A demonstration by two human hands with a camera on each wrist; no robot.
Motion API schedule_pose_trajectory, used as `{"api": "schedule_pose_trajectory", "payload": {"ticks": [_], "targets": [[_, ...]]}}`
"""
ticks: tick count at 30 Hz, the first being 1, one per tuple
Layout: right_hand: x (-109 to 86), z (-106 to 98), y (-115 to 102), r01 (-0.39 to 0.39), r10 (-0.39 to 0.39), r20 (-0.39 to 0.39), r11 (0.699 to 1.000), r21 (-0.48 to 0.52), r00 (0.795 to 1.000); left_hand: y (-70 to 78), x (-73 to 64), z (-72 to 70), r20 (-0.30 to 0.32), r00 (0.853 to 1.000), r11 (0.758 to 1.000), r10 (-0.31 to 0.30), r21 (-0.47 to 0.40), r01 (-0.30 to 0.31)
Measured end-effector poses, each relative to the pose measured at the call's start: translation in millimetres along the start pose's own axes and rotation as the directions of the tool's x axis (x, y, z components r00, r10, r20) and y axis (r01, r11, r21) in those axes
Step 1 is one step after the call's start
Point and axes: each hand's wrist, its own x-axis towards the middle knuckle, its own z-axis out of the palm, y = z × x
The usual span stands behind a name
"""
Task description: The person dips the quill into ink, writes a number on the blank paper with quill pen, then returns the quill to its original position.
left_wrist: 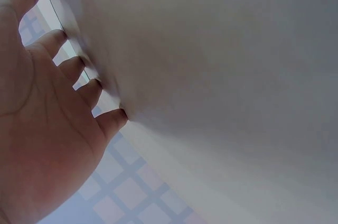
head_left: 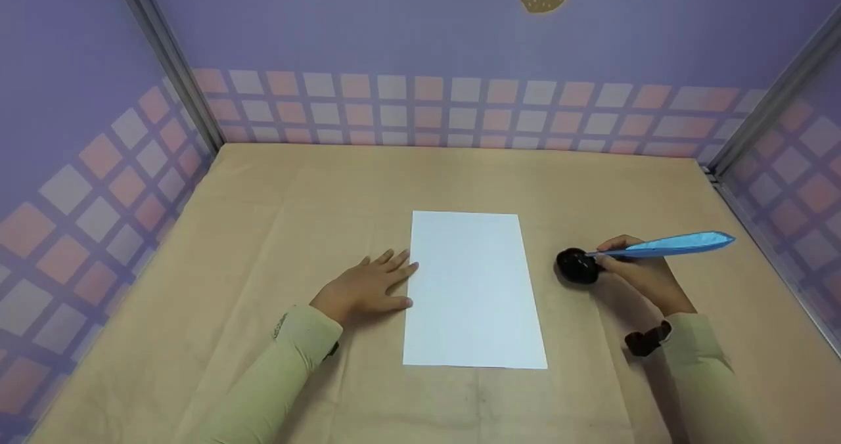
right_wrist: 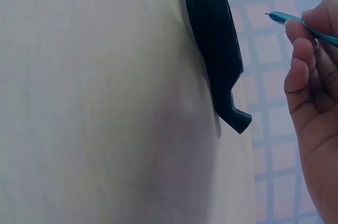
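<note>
A blank white sheet of paper (head_left: 470, 293) lies flat in the middle of the table. My left hand (head_left: 368, 286) is spread beside it, with fingertips at its left edge; the left wrist view shows the fingertips pressing down. To the right of the sheet, my right hand (head_left: 642, 276) pinches a blue pen (head_left: 683, 244) with a broad, feather-shaped barrel. In the right wrist view the pen's thin tip points over a black holder (right_wrist: 216, 28), which has a short bent spout-like end. That holder rests on the table, apart from the hand.
A beige cloth (head_left: 315, 188) covers the table. Purple walls with pink and white squares (head_left: 428, 89) stand at the back and both sides, joined by grey metal posts (head_left: 174, 63). A dark band (head_left: 647, 340) sits at the right wrist.
</note>
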Motion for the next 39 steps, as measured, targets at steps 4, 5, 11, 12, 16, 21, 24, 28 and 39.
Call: {"api": "schedule_pose_trajectory", "payload": {"ticks": [4,5,11,12,16,21,24,28,39], "targets": [[1.4,0.5,-0.7,0.021,-0.022,-0.001,1.0,-0.015,1.0,-0.7,-0.5,-0.6,0.005,1.0,1.0,0.003,-0.002,-0.003],[2.1,0.5,0.1,0.033,-0.033,0.001,0.999,-0.021,0.999,-0.8,-0.6,-0.7,0.005,1.0,1.0,0.005,-0.002,-0.005],[5.8,0.8,0.8,0.048,-0.045,0.051,0.997,-0.061,0.998,-1.7,0.4,0.7,0.008,1.0,1.0,-0.004,-0.003,0.004],[6.0,1.1,-0.3,0.038,-0.034,0.062,0.997,-0.065,0.997,-2.0,1.0,1.3,0.011,1.0,1.0,-0.008,-0.002,0.008],[7.2,3.5,-3.9,0.011,-0.003,0.094,0.996,-0.087,0.996,-3.3,2.9,2.7,0.024,0.999,1.0,-0.022,0.008,0.022],[9.9,5.0,-4.9,0.006,0.008,0.114,0.992,-0.123,0.993,-4.7,3.9,3.5,0.026,0.999,1.0,-0.023,0.013,0.022],[11.4,5.4,-4.3,0.01,0.006,0.118,0.991,-0.135,0.993,-5.1,3.8,3.4,0.026,0.999,1.0,-0.023,0.012,0.023],[13.9,6.4,-2.5,0.03,-0.012,0.119,0.988,-0.15,0.993,-4.0,3.3,2.4,0.024,0.999,1.0,-0.024,0.012,0.024],[19.4,9.0,-0.5,0.062,-0.04,0.126,0.982,-0.179,0.991,-1.9,3.0,1.4,0.029,0.999,1.0,-0.029,0.01,0.029]]}}
